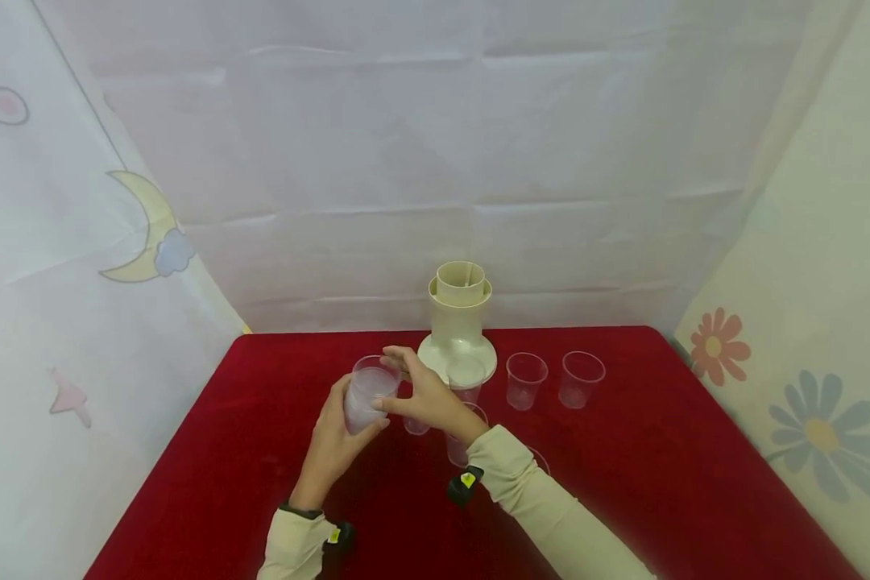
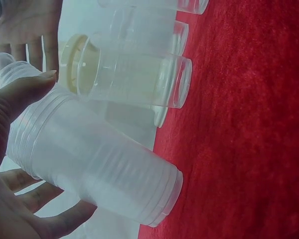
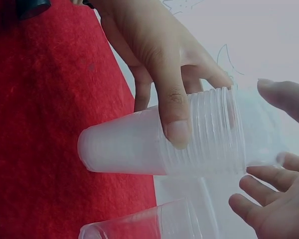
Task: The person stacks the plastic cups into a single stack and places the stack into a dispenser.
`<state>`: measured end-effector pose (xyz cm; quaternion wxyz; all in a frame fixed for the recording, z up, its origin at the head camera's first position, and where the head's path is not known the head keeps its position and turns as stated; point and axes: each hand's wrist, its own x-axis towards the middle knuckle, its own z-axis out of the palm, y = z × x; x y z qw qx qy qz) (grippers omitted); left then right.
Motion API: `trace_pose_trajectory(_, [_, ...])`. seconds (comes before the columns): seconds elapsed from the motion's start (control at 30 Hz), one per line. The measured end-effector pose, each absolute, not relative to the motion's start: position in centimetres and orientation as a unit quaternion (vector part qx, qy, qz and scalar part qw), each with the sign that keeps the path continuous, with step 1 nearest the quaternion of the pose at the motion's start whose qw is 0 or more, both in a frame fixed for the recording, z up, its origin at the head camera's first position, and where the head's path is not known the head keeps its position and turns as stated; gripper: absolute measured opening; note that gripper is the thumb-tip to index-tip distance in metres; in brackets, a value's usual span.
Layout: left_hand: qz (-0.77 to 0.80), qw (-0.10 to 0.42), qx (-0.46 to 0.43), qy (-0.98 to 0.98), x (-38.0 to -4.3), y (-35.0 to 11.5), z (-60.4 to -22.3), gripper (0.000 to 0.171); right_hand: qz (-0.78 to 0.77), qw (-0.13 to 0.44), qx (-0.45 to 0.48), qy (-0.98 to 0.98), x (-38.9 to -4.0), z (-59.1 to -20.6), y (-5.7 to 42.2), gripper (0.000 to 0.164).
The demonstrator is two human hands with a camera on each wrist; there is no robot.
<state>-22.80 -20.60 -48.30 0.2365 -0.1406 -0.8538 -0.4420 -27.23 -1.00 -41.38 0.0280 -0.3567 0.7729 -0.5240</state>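
Note:
My left hand (image 1: 333,441) grips a tilted stack of clear plastic cups (image 1: 363,403), thumb on one side and fingers on the other. In the right wrist view the rims of the nested cups (image 3: 207,132) lie close together under that thumb. A blurred top cup (image 3: 263,130) sticks out from the stack's mouth end. My right hand (image 1: 429,395) is spread around this top cup, its fingers (image 3: 261,186) fairly straight and right at the cup's side. The left wrist view shows the stack's narrow base (image 2: 167,199) over the red cloth.
A cream cylindrical holder (image 1: 457,322) with a round base stands at the back of the red-covered table (image 1: 275,370). Separate clear cups stand to its right, including one cup (image 1: 526,380) and another (image 1: 582,379). More cups sit partly hidden behind my right forearm.

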Motion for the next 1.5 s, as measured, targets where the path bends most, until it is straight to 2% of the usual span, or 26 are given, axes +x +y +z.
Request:
trace_pose_trajectory(0.47, [-0.448, 0.222, -0.137, -0.855, -22.9, -20.5, -48.0, 0.087, -0.51, 0.037, -0.36, 0.781, -27.1, -40.9, -0.6, 0.076])
trace_pose_trajectory(0.9, [-0.444, 0.232, -0.14, -0.854, -22.9, -20.4, -48.1, 0.089, -0.519, 0.017, -0.373, 0.769, -27.1, -40.1, 1.5, 0.076])
trace_pose_trajectory(1.5, [-0.447, 0.229, -0.12, -0.857, -22.8, -20.3, -48.3, 0.09, -0.53, 0.02, -0.37, 0.763, -27.1, -39.8, 3.2, 0.085])
